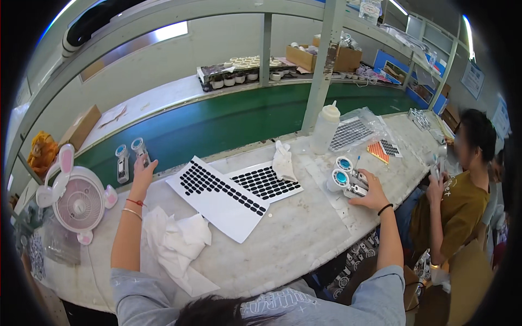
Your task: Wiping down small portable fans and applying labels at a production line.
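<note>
On the far left, my left hand (144,169) reaches to the green conveyor belt with its fingers closed round a silver device (139,148) that has a round, blue-centred head. A matching silver device (123,164) stands just left of it. At the right of the table, my right hand (372,193) curls round the bodies of two similar silver devices (356,189), whose blue-centred heads point left. Between my hands lie a white sheet of black oval stickers (228,214) and a second sticker sheet (292,188) partly under it. A crumpled white cloth (284,163) rests on the second sheet.
A white rabbit-eared fan (80,198) stands at the left, beside crumpled white paper (182,236). A squeeze bottle (326,129) stands by the metal post (322,70). Plastic-wrapped sheets (353,133) lie beyond it. A co-worker (462,190) sits at the right, holding a silver device.
</note>
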Demonstrator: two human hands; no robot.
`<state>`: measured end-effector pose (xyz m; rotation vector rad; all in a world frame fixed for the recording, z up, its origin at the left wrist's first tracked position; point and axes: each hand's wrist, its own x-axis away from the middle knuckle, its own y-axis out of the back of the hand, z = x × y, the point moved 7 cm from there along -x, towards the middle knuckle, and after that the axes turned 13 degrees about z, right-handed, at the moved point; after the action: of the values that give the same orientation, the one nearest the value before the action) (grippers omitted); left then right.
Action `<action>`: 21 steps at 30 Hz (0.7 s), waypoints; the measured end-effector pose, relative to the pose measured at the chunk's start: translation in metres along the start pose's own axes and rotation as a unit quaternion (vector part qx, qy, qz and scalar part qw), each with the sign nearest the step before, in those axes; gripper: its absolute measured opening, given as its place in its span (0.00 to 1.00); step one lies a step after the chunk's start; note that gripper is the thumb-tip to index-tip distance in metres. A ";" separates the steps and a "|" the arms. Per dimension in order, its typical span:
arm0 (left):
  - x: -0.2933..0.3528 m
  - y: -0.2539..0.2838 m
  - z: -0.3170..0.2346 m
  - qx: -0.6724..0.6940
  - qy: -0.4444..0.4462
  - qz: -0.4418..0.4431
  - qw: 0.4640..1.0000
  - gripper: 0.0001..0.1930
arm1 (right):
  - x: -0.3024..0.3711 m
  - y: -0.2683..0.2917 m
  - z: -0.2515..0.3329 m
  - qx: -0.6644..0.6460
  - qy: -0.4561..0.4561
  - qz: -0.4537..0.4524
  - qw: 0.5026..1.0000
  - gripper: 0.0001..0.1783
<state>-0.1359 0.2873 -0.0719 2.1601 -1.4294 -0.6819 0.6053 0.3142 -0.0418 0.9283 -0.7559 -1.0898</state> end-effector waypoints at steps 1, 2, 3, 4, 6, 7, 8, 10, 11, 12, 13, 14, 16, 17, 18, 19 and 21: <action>0.022 0.005 -0.014 0.000 0.010 -0.003 1.000 0.32 | 0.003 -0.001 0.005 -0.017 -0.002 -0.024 1.000 0.57; 0.047 0.003 -0.038 -0.005 -0.019 0.043 0.999 0.30 | 0.006 -0.005 0.009 -0.015 0.004 -0.015 1.000 0.57; 0.072 0.001 -0.062 -0.010 -0.047 0.089 0.995 0.29 | 0.013 -0.004 0.015 -0.005 0.025 -0.055 0.998 0.56; 0.096 0.004 -0.079 -0.009 -0.037 0.084 0.996 0.29 | 0.021 -0.002 0.022 0.004 0.045 -0.096 0.994 0.55; 0.144 -0.008 -0.123 0.034 -0.099 0.154 0.983 0.29 | 0.038 -0.003 0.049 -0.005 0.066 -0.104 0.992 0.52; 0.168 -0.014 -0.149 -0.002 -0.144 0.159 0.977 0.31 | 0.047 -0.007 0.072 -0.036 0.107 -0.105 0.988 0.51; 0.193 -0.020 -0.174 -0.038 -0.187 0.166 0.968 0.33 | 0.055 -0.011 0.097 -0.069 0.147 -0.106 0.981 0.50; 0.233 -0.040 -0.215 -0.114 -0.262 0.216 0.934 0.39 | 0.064 -0.026 0.165 -0.064 0.291 -0.063 0.952 0.49; 0.246 -0.044 -0.225 -0.111 -0.258 0.222 0.934 0.39 | 0.069 -0.033 0.202 -0.020 0.328 -0.033 0.944 0.48; 0.264 -0.052 -0.238 -0.130 -0.300 0.256 0.910 0.41 | 0.072 -0.044 0.235 0.021 0.368 -0.003 0.930 0.46; 0.278 -0.060 -0.247 -0.149 -0.344 0.288 0.881 0.43 | 0.071 -0.059 0.259 0.021 0.410 0.018 0.912 0.46; 0.282 -0.061 -0.250 -0.148 -0.343 0.289 0.881 0.43 | 0.073 -0.072 0.279 0.023 0.449 0.035 0.893 0.45; 0.294 -0.066 -0.252 -0.194 -0.363 0.329 0.850 0.47 | 0.075 -0.098 0.306 0.023 0.459 0.071 0.885 0.45; 0.295 -0.075 -0.246 -0.206 -0.333 0.375 0.840 0.44 | 0.076 -0.109 0.312 0.024 0.468 0.105 0.877 0.45; 0.298 -0.079 -0.237 -0.212 -0.325 0.371 0.844 0.44 | 0.071 -0.116 0.314 0.020 0.476 0.105 0.873 0.45; 0.300 -0.086 -0.224 -0.199 -0.323 0.374 0.846 0.42 | 0.062 -0.126 0.313 -0.049 0.471 0.170 0.864 0.44; 0.301 -0.094 -0.212 -0.189 -0.328 0.361 0.852 0.36 | 0.037 -0.128 0.306 -0.163 0.399 0.255 0.866 0.36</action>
<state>0.1645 0.0632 -0.0117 0.9648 -2.0410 -1.3094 0.2997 0.1812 -0.0241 0.7297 -0.0904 -0.2784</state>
